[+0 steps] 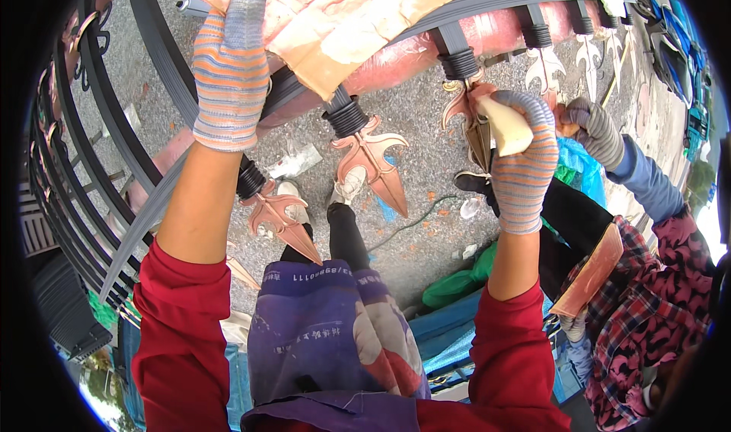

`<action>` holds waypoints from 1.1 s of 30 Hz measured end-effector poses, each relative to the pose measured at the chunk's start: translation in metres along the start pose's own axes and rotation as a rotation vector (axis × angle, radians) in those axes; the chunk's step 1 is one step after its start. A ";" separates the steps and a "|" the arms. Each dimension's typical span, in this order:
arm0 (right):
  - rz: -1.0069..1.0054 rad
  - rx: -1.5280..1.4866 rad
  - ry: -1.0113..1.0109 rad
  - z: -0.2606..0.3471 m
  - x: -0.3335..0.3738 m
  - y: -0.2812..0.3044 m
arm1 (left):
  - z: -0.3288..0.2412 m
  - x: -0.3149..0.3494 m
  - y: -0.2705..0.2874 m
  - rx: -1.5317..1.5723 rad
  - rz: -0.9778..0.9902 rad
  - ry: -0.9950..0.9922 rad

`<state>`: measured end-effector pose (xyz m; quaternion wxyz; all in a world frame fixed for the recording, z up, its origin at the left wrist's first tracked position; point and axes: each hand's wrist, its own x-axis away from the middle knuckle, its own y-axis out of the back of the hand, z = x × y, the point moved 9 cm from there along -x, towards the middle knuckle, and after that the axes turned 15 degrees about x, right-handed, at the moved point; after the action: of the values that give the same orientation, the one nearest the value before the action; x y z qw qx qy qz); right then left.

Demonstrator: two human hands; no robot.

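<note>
My left hand, in a striped grey and orange knit glove, grips a creased, copper-stained piece of cardboard at its left edge, thumb on top. In my right hand, gloved alike, is a pale yellow sponge with a reddish end. That end is against the upper part of a dark spear-shaped finial, which shows copper colour on its scrolls. Nearer the middle, a fully copper-coloured finial hangs from the black metal railing. Another coppery finial points down by my left forearm.
At right, a co-worker in a plaid and pink-black sleeve reaches a gloved hand to a farther finial; their other hand holds a coppery board. A pink-wrapped pipe runs under the railing. Black bars stand left. A hose crosses the gravel.
</note>
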<state>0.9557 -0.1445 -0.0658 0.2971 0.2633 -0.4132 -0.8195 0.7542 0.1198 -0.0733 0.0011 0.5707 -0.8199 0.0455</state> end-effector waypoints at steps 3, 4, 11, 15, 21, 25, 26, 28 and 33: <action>0.044 0.045 0.204 0.037 -0.001 -0.022 | 0.000 0.002 -0.003 0.058 -0.031 0.070; 0.049 -0.008 0.194 0.045 -0.003 -0.026 | 0.000 0.002 -0.003 0.069 -0.034 0.081; 0.035 0.048 -0.047 0.007 -0.004 -0.022 | 0.008 -0.003 0.007 0.099 -0.029 0.128; 0.008 0.141 0.195 0.049 -0.008 -0.021 | 0.014 -0.006 0.008 0.141 -0.022 0.144; -0.039 0.144 -0.058 0.009 -0.008 -0.008 | 0.011 -0.002 0.011 0.111 -0.064 0.124; -0.021 0.060 -0.105 -0.005 0.009 -0.003 | 0.008 -0.005 0.014 -0.004 -0.011 0.003; 0.015 0.098 -0.079 0.000 0.012 -0.005 | 0.005 -0.006 0.014 -0.069 0.020 -0.060; 0.070 0.116 -0.090 -0.009 0.026 -0.007 | 0.001 -0.006 0.014 -0.238 0.080 -0.206; 0.222 0.002 -0.282 -0.037 0.082 0.003 | -0.011 0.003 0.005 -0.831 0.219 -0.667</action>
<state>0.9254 -0.2225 -0.0981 0.3245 0.0988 -0.4783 -0.8101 0.7479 0.1193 -0.0626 -0.0384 0.4169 -0.7794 -0.4662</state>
